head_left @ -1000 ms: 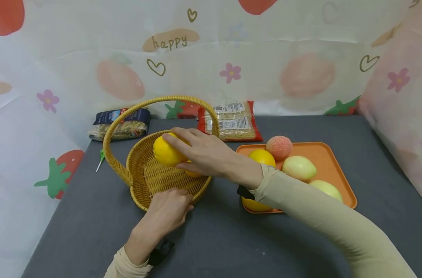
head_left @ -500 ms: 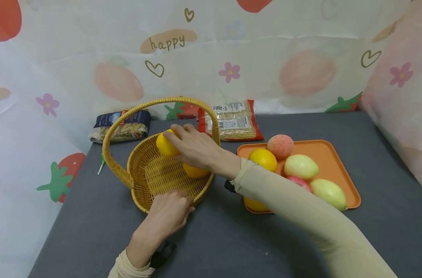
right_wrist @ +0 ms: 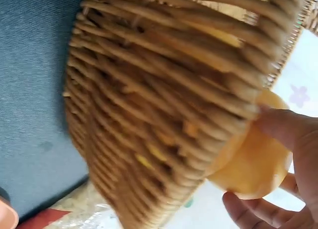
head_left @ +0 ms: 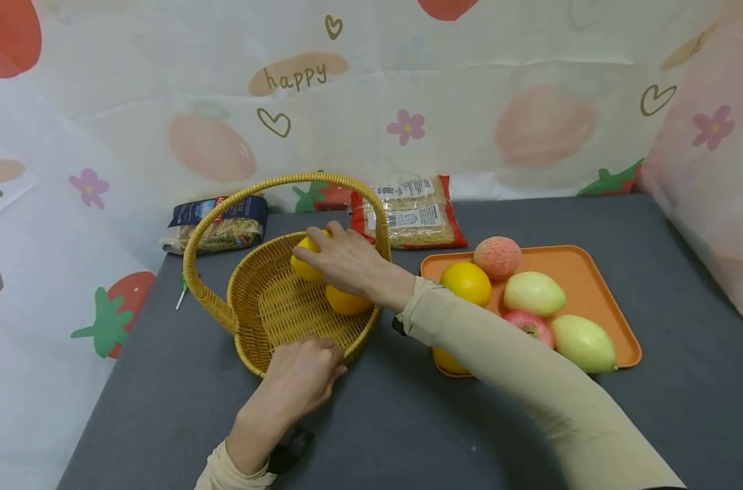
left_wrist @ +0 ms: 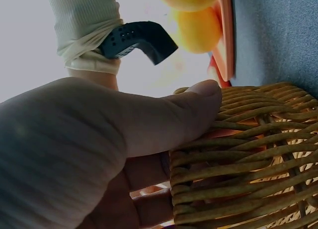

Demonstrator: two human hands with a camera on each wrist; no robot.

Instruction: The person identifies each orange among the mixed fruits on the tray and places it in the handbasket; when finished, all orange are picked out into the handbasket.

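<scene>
A blue packet (head_left: 221,224) lies behind a wicker basket (head_left: 286,309), its near rim gripped by a person's left hand (head_left: 301,374). At the basket's far side, a yellow fruit (head_left: 306,267) is grasped between the thumb and fingers of the right hand (head_left: 354,267), near an orange-yellow fruit (head_left: 345,301) inside. Beyond sits a red-edged packet (head_left: 420,216); farthest right, an orange tray (head_left: 576,272) bears assorted fruit (head_left: 535,294).

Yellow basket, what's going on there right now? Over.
Left hand grips the near rim of the basket. Right hand holds a yellow fruit at its far side. Orange-yellow fruit inside; possible snag: handle nearby.
</scene>
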